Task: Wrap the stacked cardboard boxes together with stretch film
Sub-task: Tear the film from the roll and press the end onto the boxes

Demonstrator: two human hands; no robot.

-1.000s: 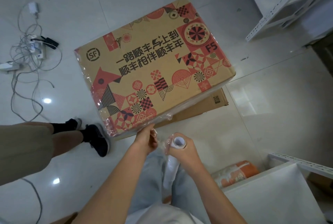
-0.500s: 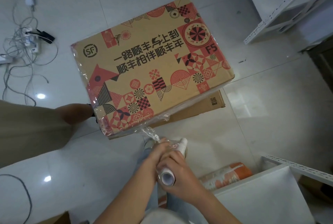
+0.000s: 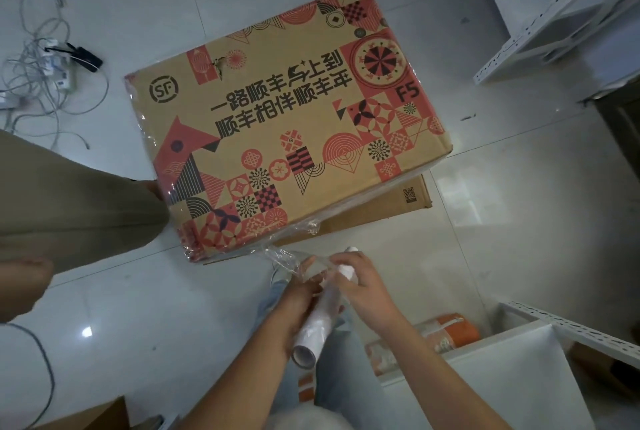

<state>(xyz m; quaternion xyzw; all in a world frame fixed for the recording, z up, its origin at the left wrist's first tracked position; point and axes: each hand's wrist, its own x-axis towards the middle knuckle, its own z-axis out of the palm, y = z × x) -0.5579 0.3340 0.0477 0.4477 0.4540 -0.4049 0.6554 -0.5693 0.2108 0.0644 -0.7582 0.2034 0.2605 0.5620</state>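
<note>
Clear stretch film (image 3: 287, 261) is running in a crumpled strand from the roll (image 3: 320, 318) up toward twelve o'clock, where it is joining the near corner of the printed top box (image 3: 287, 128). Both hands are working the roll just below the stack: the left hand (image 3: 299, 305) is wrapping its fingers around the lower part of the white tube, and the right hand (image 3: 362, 286) is clenching the upper end, with the core poking out past the knuckles. The roll is lying tilted, its open end pointing back toward the wearer at six o'clock.

Beyond the hands, the printed box is sitting on a plainer brown box (image 3: 391, 202) whose edge is sticking out at about two o'clock. Film is already clinging along the left and near edges of the top box, so the wrap seems to be under way rather than finished. Another person's leg (image 3: 69, 201) is standing at nine o'clock, touching or nearly touching the stack.

The step in hand looks like paying out more film. The next move is probably calling for steady tension on the strand while carrying the roll around the stack, low enough to catch the brown box too, and past the bystander's leg
</note>
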